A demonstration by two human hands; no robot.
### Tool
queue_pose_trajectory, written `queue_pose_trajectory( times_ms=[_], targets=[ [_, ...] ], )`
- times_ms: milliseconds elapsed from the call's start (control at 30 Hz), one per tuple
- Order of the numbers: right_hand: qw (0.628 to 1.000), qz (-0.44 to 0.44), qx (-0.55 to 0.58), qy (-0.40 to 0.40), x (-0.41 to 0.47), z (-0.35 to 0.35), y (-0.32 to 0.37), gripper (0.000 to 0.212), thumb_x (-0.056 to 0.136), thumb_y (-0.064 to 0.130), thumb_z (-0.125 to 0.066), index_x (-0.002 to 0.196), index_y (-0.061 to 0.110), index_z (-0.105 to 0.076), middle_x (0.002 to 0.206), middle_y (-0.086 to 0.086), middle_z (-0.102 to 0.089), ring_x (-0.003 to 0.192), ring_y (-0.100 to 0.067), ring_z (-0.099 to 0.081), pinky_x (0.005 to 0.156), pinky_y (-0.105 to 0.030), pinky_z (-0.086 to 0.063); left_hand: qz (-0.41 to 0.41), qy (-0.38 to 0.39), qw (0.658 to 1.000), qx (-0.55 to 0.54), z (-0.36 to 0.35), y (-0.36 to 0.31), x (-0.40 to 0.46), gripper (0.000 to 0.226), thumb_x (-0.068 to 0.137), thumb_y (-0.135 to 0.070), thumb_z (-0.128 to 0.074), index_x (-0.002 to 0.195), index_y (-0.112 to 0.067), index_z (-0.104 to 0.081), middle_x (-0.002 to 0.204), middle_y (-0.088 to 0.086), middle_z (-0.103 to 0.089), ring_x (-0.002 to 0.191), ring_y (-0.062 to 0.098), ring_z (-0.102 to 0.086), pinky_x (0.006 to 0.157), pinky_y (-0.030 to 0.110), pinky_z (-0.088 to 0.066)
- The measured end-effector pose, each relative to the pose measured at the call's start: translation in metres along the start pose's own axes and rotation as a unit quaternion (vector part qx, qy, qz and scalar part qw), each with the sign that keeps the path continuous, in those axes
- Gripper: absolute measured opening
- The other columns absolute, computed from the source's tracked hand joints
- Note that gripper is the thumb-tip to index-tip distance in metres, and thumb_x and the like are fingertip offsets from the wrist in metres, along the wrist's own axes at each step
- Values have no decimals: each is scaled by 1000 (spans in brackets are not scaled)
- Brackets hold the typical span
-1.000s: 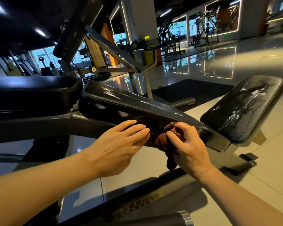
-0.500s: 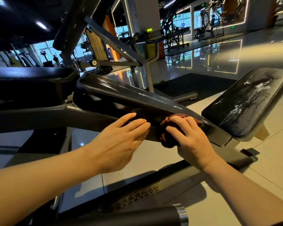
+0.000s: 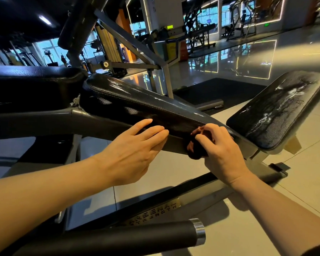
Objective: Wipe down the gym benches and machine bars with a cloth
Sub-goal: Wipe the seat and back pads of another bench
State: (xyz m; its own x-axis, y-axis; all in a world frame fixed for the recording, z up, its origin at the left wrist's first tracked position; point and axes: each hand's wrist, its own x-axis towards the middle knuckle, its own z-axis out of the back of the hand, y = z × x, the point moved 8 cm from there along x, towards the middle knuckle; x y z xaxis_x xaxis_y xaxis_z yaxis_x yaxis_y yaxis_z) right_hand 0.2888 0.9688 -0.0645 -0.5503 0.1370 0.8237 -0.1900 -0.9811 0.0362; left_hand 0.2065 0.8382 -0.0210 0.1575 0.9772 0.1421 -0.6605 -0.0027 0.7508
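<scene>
My right hand (image 3: 224,150) grips the cloth (image 3: 197,147) against the pad's (image 3: 146,108) edge; my left hand (image 3: 135,146) rests flat, fingers straight. The streaked seat (image 3: 277,109) probably remains.

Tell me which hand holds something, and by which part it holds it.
The right hand grips the bunched dark red cloth around its upper part; the left hand holds nothing.

Both arms were bare, with no sleeves, from the left hand (image 3: 129,154) and the right hand (image 3: 223,151) back. No rings or watch showed.
</scene>
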Motion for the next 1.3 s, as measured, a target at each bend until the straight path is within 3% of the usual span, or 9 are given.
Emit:
queue_pose_trajectory(
  times_ms=[133,267,467,700,867,1033,1100,1233,1300],
  targets=[
    [1000,4,5,-21,10,9,12,47,67,2,-73,112,-2,-61,109,-26,-58,93,-39,-60,65,-37,-57,-1,-5,1000,1,1,-2,2,68,72,-34,-72,130,-2,-55,139,15,-51,131,30,-44,116,48,-20],
    [998,46,2,-42,26,10,38,35,82,16,-60,114,1,-65,109,-22,-60,88,-32,-58,60,-32,-54,2,-5,1000,-17,2,-2,3,60,72,-31,-70,124,-2,-61,135,16,-54,129,32,-45,114,50,-19],
    [999,3,-34,-26,5,-3,8,39,71,7,-75,108,2,-64,103,-19,-60,81,-31,-57,50,-33,-52,4,5,1000,9,-2,-2,3,68,75,-35,-68,132,0,-53,140,16,-49,132,31,-42,115,48,-15],
    [998,-8,34,-51,19,4,24,40,71,4,-78,108,-1,-63,103,-20,-60,88,-32,-60,60,-36,-58,2,-5,1000,8,1,-4,3,64,75,-33,-66,130,-2,-56,138,16,-52,131,31,-44,114,50,-24],
    [1000,-22,4,1,5,-7,8,43,68,5,-78,109,2,-64,105,-16,-60,87,-29,-58,57,-33,-55,-7,-9,1000,14,-1,-6,3,68,74,-33,-70,130,0,-54,138,17,-52,131,32,-44,114,51,-24],
    [997,-59,-23,44,-11,-4,-12,56,59,0,-84,109,5,-60,98,-15,-57,72,-27,-56,46,-27,-44,-17,-22,999,18,0,-10,4,70,70,-32,-73,130,0,-54,135,17,-55,128,32,-49,111,50,-26],
    [998,-64,-10,11,-5,7,-7,60,61,5,-82,115,7,-55,94,-15,-57,62,-25,-54,43,-25,-38,-15,-18,999,25,-1,-9,4,69,74,-33,-69,132,0,-53,138,17,-52,130,31,-46,114,49,-22],
    [994,-86,60,-37,4,22,4,35,89,34,-54,115,11,-53,78,-4,-61,56,-20,-56,46,-27,-47,-7,-20,1000,17,1,-7,6,66,72,-32,-71,128,-1,-57,136,19,-53,130,33,-46,114,51,-21],
    [991,-108,65,-55,4,23,7,31,91,36,-53,111,14,-49,68,6,-52,48,-13,-48,43,-20,-40,-8,-20,1000,16,2,-5,8,65,71,-32,-72,126,-1,-59,135,20,-53,129,34,-46,113,52,-21]
  ],
)
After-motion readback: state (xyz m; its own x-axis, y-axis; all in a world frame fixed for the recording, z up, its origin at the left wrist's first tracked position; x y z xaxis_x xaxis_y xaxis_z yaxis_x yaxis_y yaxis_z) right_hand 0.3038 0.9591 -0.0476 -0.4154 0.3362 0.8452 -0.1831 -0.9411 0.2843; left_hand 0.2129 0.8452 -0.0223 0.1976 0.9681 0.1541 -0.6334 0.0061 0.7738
